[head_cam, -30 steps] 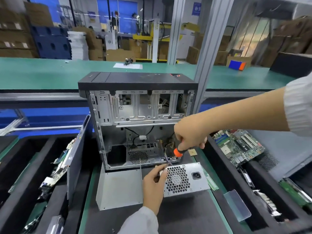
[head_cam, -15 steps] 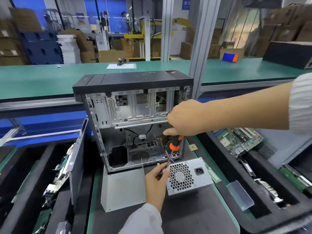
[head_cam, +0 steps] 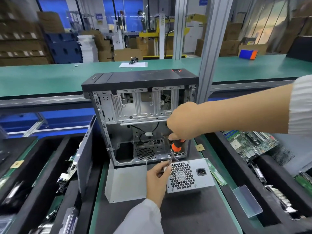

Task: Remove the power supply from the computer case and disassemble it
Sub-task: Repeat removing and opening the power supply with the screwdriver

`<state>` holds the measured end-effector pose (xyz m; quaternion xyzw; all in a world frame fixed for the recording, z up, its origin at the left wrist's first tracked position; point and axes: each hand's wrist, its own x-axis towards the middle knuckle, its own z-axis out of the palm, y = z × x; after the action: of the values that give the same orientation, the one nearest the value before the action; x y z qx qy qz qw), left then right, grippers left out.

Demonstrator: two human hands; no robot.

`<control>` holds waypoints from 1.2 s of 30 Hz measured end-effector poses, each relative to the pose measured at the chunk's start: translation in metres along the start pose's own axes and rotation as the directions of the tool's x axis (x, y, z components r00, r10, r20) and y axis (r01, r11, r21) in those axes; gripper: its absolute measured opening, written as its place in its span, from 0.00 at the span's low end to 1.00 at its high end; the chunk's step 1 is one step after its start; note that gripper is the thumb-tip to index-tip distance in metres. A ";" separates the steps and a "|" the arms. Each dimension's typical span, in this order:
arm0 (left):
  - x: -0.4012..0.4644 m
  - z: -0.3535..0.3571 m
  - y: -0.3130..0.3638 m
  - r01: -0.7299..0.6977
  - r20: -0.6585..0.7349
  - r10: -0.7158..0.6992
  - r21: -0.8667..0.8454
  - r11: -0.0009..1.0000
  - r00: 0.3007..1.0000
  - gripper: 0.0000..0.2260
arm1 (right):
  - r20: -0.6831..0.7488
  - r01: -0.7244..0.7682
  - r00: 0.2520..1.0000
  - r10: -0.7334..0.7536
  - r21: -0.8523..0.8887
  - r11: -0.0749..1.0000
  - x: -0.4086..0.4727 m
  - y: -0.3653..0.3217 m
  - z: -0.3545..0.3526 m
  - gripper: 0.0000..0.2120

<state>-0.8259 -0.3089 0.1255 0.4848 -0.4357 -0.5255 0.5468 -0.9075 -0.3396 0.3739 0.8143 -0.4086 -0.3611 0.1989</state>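
Lighting: bright, even, overhead and diffuse; daylight-toned glow enters through the translucent curtain (head_cam: 263, 22) at upper right, which is washed out.
Shadows: soft and shallow; the deepest lie inside the computer case (head_cam: 140, 115) lower bay and in the black foam trays (head_cam: 33, 166) at left.
Glare: faint sheen on the green bench top (head_cam: 50, 76) and on the clear plastic piece (head_cam: 247, 200).
Blur: slight motion softness overall; cardboard boxes (head_cam: 25, 39) at far left are smeared, and the right hand (head_cam: 184, 122) has soft edges.
Distortion: wide-angle bowing; the aluminium post (head_cam: 212, 48) leans, and bench edges curve toward the corners.
Focus: centre sharpest, background hazy.
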 end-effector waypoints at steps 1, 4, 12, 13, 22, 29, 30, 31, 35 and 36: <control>-0.001 0.001 0.001 0.004 -0.005 -0.004 -0.005 1.000 1.000 0.11 | -0.017 -0.014 1.000 0.014 0.002 1.000 -0.003 0.000 0.000 0.15; -0.002 0.002 0.004 0.018 -0.009 -0.018 -0.012 1.000 1.000 0.10 | -0.022 -0.009 1.000 0.009 -0.023 1.000 -0.005 -0.003 0.005 0.13; -0.001 0.006 0.001 -0.010 -0.083 0.014 0.041 0.999 0.996 0.08 | -0.092 -0.014 0.996 0.021 0.070 0.997 -0.017 0.009 0.016 0.04; 0.000 0.007 0.000 -0.029 -0.095 0.035 0.058 0.998 0.995 0.08 | -0.093 -0.028 0.995 0.037 0.087 0.996 -0.021 0.011 0.017 0.02; 0.004 0.011 -0.004 -0.299 -0.160 0.391 0.411 0.861 0.906 0.08 | 0.043 -0.139 0.990 0.132 0.259 0.956 -0.048 0.036 0.042 0.06; 0.001 0.029 -0.005 -0.548 0.223 0.615 0.728 0.411 0.756 0.11 | 0.198 -0.187 0.973 0.120 0.366 0.912 -0.069 0.038 0.066 0.10; -0.001 0.029 -0.007 -0.586 0.278 0.630 0.730 0.352 0.725 0.11 | 0.201 -0.189 0.972 0.120 0.377 0.907 -0.071 0.038 0.068 0.10; -0.001 0.029 -0.008 -0.611 0.323 0.643 0.736 0.291 0.695 0.11 | 0.204 -0.194 0.971 0.121 0.389 0.901 -0.074 0.038 0.070 0.10; 0.002 0.029 -0.005 -0.630 0.391 0.657 0.759 0.166 0.644 0.05 | 0.222 -0.196 0.969 0.110 0.414 0.889 -0.084 0.036 0.074 0.06; 0.005 0.030 -0.004 -0.630 0.388 0.654 0.757 0.176 0.649 0.05 | 0.226 -0.196 0.968 0.107 0.419 0.887 -0.086 0.036 0.074 0.07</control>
<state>-0.8555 -0.3156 0.1255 0.4619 -0.7859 0.0440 0.4087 -1.0169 -0.2933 0.3840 0.7639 -0.5593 -0.3219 -0.0029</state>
